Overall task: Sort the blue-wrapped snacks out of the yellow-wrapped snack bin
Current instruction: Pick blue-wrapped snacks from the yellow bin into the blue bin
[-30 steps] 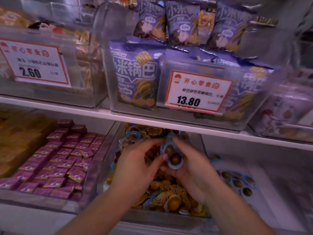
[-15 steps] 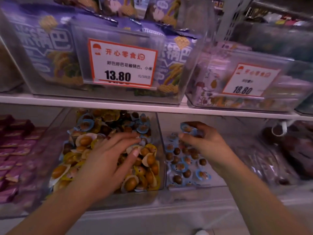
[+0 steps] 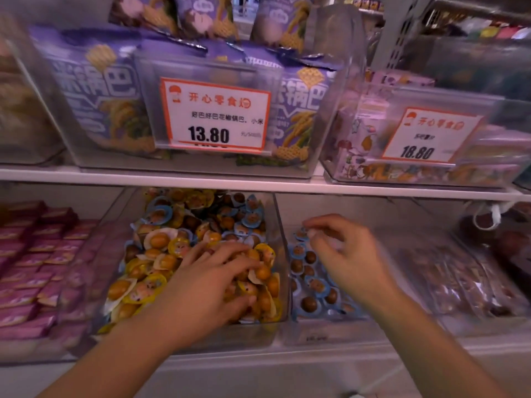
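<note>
Two clear bins sit side by side on the lower shelf (image 3: 258, 186). The yellow-wrapped snack bin (image 3: 280, 254) is on the left, and the neighbouring bin (image 3: 330, 330) on the right has only blue-wrapped snacks (image 3: 309, 304) on its floor. The sorting looks partly done, in my judgement: a fair group of blue pieces already lies in the right bin, but several blue-wrapped snacks still show among the yellow-wrapped snacks (image 3: 159, 241), mostly toward the back of the pile.

The left hand (image 3: 207, 285) lies flat on the yellow pile near the front right corner, fingers spread and nearly straight, pressing the packets and gripping nothing that I can see. The right hand (image 3: 344, 254) hangs over the back of the right bin with its fingers bent together. The fingertips (image 3: 311, 232) are blurred and close to a blue piece, so I cannot tell if they pinch it or have let it go.

On the shelf above, a clear box of purple bags (image 3: 94, 93) carries a price card (image 3: 215, 113) that reads 13.80, with red characters on top. A second card (image 3: 428, 136) to the right reads 18.80. The smaller print is too soft to read. Small purple-red packets (image 3: 26, 271) fill the bin at far left.
</note>
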The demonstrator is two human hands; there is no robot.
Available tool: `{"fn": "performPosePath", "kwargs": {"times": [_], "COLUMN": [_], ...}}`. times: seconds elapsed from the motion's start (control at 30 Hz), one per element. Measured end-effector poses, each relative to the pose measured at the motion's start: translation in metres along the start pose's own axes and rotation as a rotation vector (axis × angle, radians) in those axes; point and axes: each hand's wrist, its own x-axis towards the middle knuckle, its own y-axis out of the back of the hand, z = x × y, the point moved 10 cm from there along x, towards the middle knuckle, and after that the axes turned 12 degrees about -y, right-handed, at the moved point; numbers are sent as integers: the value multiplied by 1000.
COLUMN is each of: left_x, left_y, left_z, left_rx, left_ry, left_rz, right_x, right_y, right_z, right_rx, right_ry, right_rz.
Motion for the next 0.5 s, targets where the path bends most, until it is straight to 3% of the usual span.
{"fn": "performPosePath", "kwargs": {"times": [0.07, 0.13, 0.23, 0.37, 0.5], "left_x": [0, -1, -8, -21, -22], "left_y": [9, 18, 33, 52, 52], "left_z": [-9, -22, -44, -70, -67], "left_rx": [73, 126, 195, 258, 173], "left_ry": [43, 89, 189, 294, 238], "left_rz": [26, 54, 115, 154, 144], "right_x": [-15, -20, -17, -9, -9], "right_y": [-37, -63, -80, -79, -80], "right_z": [-29, -38, -35, -34, -40], "right_rx": [-178, -296, -460, -452, -519], "right_ry": [195, 262, 268, 233, 256], "right_rz": [-85, -158, -207, -215, -171]}}
